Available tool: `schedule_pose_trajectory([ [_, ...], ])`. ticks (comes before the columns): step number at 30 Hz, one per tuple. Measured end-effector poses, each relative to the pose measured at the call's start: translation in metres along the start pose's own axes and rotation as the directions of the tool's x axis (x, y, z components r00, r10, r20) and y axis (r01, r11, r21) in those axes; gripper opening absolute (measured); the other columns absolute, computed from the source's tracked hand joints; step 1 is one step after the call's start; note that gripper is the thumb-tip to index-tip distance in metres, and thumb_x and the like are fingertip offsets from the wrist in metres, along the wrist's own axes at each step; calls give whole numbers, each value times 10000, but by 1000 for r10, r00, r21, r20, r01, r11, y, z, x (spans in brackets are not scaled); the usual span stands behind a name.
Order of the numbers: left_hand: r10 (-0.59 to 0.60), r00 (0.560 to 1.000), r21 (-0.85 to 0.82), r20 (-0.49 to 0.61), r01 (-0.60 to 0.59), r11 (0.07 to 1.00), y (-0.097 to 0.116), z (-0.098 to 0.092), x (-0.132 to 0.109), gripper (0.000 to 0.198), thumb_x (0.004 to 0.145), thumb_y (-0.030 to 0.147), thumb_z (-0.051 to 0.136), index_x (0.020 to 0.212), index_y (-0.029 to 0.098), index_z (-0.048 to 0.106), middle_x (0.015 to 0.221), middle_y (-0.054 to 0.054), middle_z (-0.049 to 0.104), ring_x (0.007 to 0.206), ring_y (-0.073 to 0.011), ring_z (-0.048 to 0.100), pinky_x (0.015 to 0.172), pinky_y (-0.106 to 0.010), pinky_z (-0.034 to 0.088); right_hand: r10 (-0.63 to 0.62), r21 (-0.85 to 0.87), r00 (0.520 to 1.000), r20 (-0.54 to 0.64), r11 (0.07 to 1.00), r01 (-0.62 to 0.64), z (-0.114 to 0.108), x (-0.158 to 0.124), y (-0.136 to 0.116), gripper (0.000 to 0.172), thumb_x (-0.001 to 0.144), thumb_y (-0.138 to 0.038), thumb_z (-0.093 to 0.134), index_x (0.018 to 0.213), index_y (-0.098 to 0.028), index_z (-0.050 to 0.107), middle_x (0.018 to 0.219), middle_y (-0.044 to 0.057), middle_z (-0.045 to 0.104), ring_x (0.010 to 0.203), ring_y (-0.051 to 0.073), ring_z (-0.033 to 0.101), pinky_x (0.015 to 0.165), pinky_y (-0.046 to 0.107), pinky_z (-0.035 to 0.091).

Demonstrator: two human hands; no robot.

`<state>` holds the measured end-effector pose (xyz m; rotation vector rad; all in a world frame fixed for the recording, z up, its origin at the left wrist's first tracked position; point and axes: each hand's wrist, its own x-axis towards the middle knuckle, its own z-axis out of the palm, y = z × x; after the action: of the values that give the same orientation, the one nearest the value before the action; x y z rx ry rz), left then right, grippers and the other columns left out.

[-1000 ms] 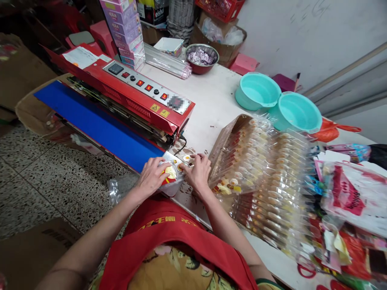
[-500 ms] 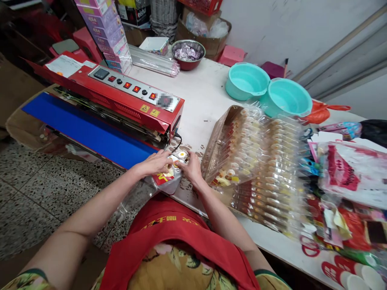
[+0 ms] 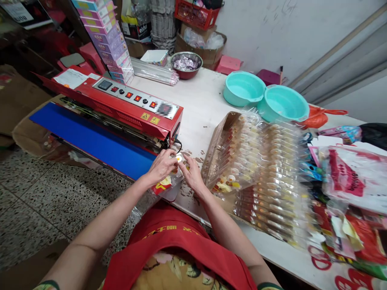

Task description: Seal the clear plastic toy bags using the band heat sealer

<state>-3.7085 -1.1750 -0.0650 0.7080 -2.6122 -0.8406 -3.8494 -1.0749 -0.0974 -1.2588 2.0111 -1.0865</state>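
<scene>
My left hand (image 3: 163, 166) is closed, its fingertips at a small white-and-yellow fried-egg-shaped piece (image 3: 178, 158). Close on its right, my right hand (image 3: 191, 175) has its thumb near the same piece and its fingers bent over the edge of a clear plastic pack (image 3: 173, 189). A red-and-yellow piece (image 3: 162, 185) shows in the pack beneath my left hand. The pack lies at the table's front edge, by the end of the blue conveyor belt (image 3: 99, 141). My fingers hide much of its contents.
A red sealing machine (image 3: 133, 105) stands to the left, its cable near my hands. On the right, a cardboard box (image 3: 216, 139) holds rows of clear filled packs (image 3: 276, 177). Two turquoise basins (image 3: 244, 86) and a metal bowl (image 3: 186, 64) stand farther back.
Both hands have shifted slightly, and the fried-egg-shaped piece is now between my fingertips. The whole view has moved a little.
</scene>
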Motion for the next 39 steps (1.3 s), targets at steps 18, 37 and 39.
schedule_pose_trajectory([
  [18,-774,625,-905,101,381,189,1,2,-15,385,508,349,802,794,124,674,743,-78,653,633,-172,579,624,-307,454,183,527,891,415,750,-400,-12,17,-27,388,518,-535,841,607,-179,715,837,108,736,808,264,653,739,366,478],
  [37,-787,569,-928,238,372,-12,-38,3,4,453,537,318,857,887,137,634,711,-64,710,513,-153,625,471,-242,477,365,656,926,99,676,-336,12,48,-12,506,399,-354,888,799,-164,642,610,13,697,510,144,588,492,251,424],
  [39,-791,555,-917,257,397,-20,-47,-3,1,473,522,242,861,915,132,622,705,-74,710,530,-171,643,486,-260,501,388,675,916,104,649,-352,21,60,-9,533,379,-343,883,804,-168,613,602,11,693,512,155,601,487,254,432],
])
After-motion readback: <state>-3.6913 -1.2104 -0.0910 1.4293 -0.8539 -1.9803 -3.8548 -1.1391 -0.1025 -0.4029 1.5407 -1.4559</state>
